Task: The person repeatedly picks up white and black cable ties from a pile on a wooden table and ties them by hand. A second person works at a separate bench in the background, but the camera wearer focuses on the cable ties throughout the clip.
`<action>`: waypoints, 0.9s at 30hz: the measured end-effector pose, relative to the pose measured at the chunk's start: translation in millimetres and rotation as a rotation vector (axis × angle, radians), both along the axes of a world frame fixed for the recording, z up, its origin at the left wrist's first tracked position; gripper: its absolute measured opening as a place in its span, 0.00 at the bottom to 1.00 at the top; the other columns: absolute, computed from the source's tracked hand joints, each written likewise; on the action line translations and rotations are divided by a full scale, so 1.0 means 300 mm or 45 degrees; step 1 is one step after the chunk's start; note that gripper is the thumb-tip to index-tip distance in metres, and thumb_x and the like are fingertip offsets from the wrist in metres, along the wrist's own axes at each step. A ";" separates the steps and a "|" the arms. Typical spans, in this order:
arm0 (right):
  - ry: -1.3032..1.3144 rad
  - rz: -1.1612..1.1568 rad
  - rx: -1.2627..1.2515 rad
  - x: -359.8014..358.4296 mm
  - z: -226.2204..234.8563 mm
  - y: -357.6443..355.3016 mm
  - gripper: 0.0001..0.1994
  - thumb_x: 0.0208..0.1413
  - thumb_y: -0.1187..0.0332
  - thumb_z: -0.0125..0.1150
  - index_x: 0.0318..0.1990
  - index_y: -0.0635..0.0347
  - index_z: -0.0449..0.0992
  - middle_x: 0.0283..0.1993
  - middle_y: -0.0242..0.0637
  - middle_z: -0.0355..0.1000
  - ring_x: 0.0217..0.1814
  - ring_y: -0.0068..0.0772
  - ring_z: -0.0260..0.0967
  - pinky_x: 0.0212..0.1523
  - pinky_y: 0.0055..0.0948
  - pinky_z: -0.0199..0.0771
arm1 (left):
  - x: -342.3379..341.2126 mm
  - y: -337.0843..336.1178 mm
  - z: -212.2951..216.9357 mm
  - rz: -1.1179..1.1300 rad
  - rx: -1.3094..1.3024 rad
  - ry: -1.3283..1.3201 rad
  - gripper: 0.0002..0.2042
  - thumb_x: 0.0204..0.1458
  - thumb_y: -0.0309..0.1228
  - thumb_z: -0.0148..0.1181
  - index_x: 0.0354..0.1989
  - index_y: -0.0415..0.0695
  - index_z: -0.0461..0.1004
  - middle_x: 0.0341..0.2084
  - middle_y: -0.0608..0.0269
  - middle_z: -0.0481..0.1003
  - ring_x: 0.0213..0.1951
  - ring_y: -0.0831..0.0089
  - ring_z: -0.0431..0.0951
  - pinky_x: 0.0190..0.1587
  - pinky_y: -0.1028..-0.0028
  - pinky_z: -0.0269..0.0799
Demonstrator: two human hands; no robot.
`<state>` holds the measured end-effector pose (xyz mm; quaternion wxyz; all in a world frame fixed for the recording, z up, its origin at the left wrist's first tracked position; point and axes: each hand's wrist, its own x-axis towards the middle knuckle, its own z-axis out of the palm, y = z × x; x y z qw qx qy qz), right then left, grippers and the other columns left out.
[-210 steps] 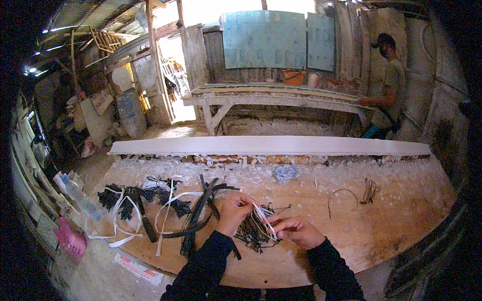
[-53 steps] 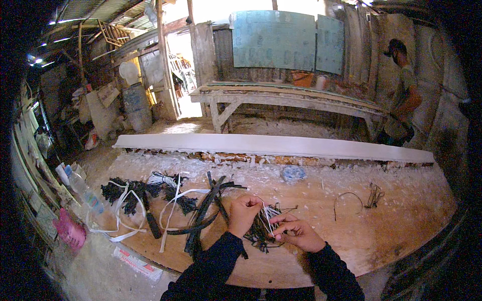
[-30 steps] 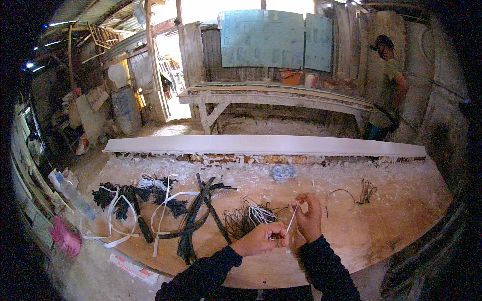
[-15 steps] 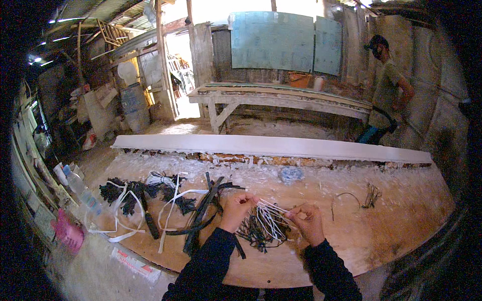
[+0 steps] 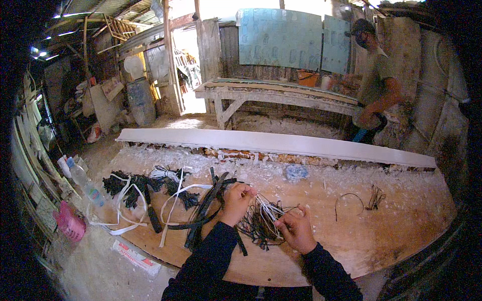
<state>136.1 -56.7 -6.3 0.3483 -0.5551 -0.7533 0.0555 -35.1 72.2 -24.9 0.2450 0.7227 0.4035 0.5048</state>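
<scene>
Surface (image 5: 351, 246): brown wooden table, whitish crust along its far edge.

Left hand (image 5: 237, 203): above the middle of the surface, thumb and fingertips pinching one end of the white strings (image 5: 266, 206).

Right hand (image 5: 297, 231): just to the right, nearer the near edge; thumb and fingers pinching the same strings lower down.

White strings: one loose bunch, stretched at a slant between both hands, over the black strings (image 5: 257, 235), a tangled pile on the surface.

Black strips (image 5: 205, 210): several, long, crossing one another, just left of the left hand.

White ribbon (image 5: 120, 206): in loops toward the left edge, partly over the black tufts (image 5: 131, 200).

White string bundle (image 5: 163, 173): beside the tufts, toward the far left corner.

Dark tool (image 5: 152, 219): slender, lying among the ribbon loops; kind unclear.

Blue plastic (image 5: 296, 173): one crumpled piece, near the far edge.

Dark string bundle (image 5: 375, 197): small, toward the right edge, a thin dark loop (image 5: 337, 203) just beside it.

White board (image 5: 276, 143): long, running along the far edge.
</scene>
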 end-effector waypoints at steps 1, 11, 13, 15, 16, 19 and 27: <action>-0.025 0.007 0.007 0.003 -0.001 0.001 0.03 0.47 0.67 0.54 0.27 0.53 0.71 0.28 0.35 0.68 0.39 0.40 0.64 0.55 0.50 0.44 | -0.006 -0.001 0.014 -0.063 0.006 -0.013 0.08 0.45 0.31 0.58 0.24 0.38 0.72 0.22 0.60 0.68 0.25 0.70 0.69 0.29 0.74 0.64; 0.055 -0.268 0.139 0.030 0.022 0.004 0.06 0.46 0.64 0.57 0.24 0.53 0.74 0.24 0.32 0.70 0.28 0.34 0.66 0.54 0.45 0.45 | -0.236 0.048 0.084 -0.100 -0.220 0.226 0.09 0.45 0.34 0.57 0.28 0.39 0.74 0.23 0.54 0.73 0.28 0.68 0.73 0.32 0.72 0.66; -0.029 -0.318 0.133 0.033 0.026 0.005 0.06 0.46 0.64 0.57 0.24 0.53 0.75 0.23 0.32 0.69 0.27 0.33 0.65 0.54 0.45 0.46 | -0.294 0.070 0.057 0.015 -0.400 0.394 0.12 0.42 0.38 0.59 0.26 0.40 0.74 0.21 0.51 0.73 0.25 0.63 0.74 0.30 0.69 0.67; -0.086 -0.350 0.118 0.037 0.023 0.007 0.06 0.46 0.63 0.57 0.24 0.52 0.75 0.23 0.31 0.69 0.27 0.33 0.65 0.53 0.44 0.47 | -0.329 0.077 0.032 0.014 -0.400 0.662 0.13 0.40 0.39 0.60 0.24 0.40 0.75 0.20 0.51 0.73 0.25 0.61 0.74 0.30 0.67 0.67; -0.099 -0.357 0.107 0.039 0.020 0.009 0.06 0.46 0.63 0.57 0.24 0.52 0.75 0.23 0.32 0.69 0.28 0.33 0.65 0.53 0.44 0.47 | -0.337 0.077 0.026 0.030 -0.467 0.836 0.14 0.39 0.40 0.60 0.22 0.40 0.75 0.19 0.51 0.73 0.24 0.60 0.74 0.29 0.67 0.68; -0.150 -0.388 0.139 0.045 0.009 0.014 0.06 0.45 0.62 0.58 0.25 0.51 0.76 0.23 0.32 0.69 0.30 0.34 0.65 0.52 0.43 0.48 | -0.330 0.070 0.028 0.118 -0.508 0.849 0.14 0.35 0.42 0.63 0.20 0.42 0.75 0.18 0.52 0.73 0.26 0.59 0.74 0.29 0.65 0.68; -0.152 -0.456 0.149 0.048 0.006 0.012 0.07 0.41 0.61 0.61 0.24 0.52 0.76 0.25 0.34 0.69 0.36 0.38 0.64 0.48 0.41 0.51 | -0.273 0.042 0.007 0.206 -0.375 0.876 0.12 0.30 0.37 0.66 0.21 0.45 0.74 0.24 0.56 0.74 0.30 0.57 0.74 0.33 0.64 0.69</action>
